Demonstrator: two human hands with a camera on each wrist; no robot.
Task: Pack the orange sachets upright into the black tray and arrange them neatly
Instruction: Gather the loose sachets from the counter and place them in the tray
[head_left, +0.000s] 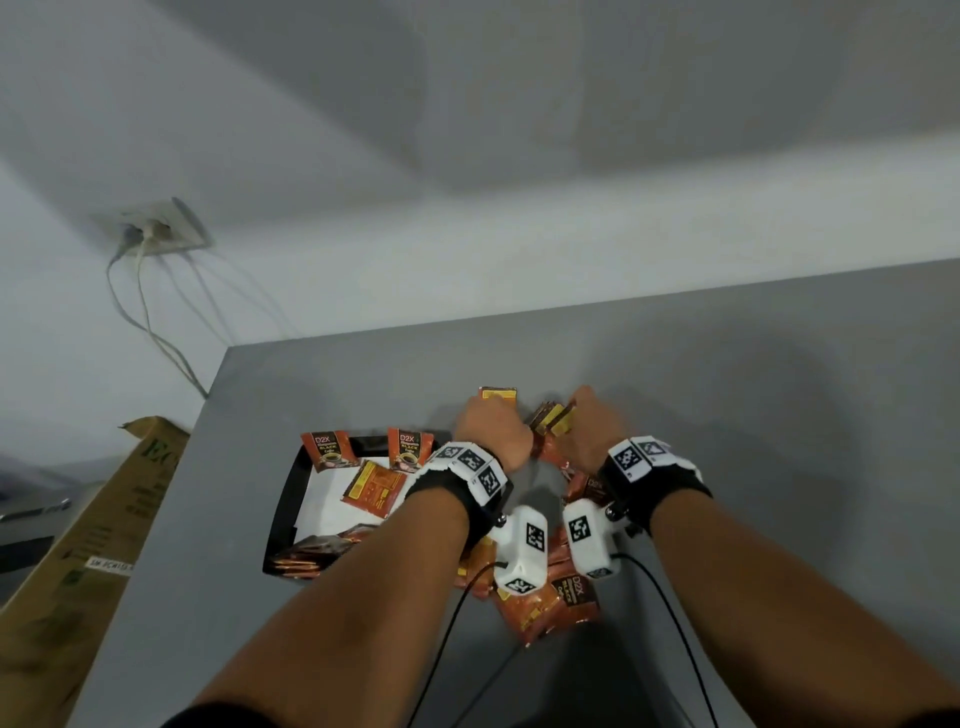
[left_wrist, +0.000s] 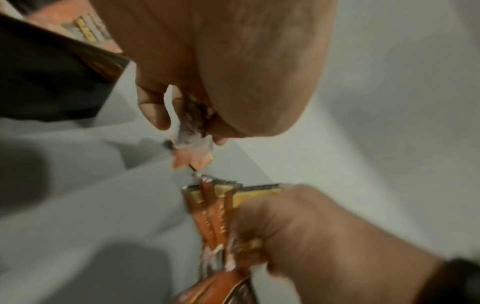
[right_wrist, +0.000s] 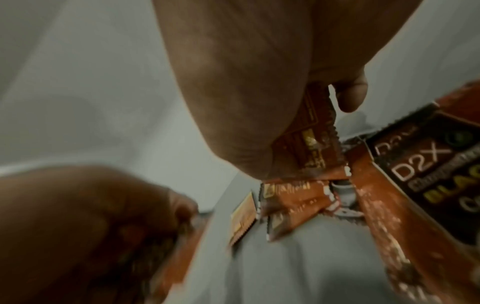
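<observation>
From the head view: left hand (head_left: 493, 428) and right hand (head_left: 589, 434) side by side past the black tray (head_left: 291, 499), knuckles up, fingers hidden. Closer in the wrist views: left fingers (left_wrist: 153, 111) curled round one sachet (left_wrist: 193, 156), right hand closed on a bunch of sachets (left_wrist: 215, 216) standing on end, long sides up. Two sachets (head_left: 371, 449) upright against the tray's far wall, one flat (head_left: 374, 488). Loose pile (head_left: 550, 603) on the counter (head_left: 779, 415) between the wrists. Bare counter to the right.
</observation>
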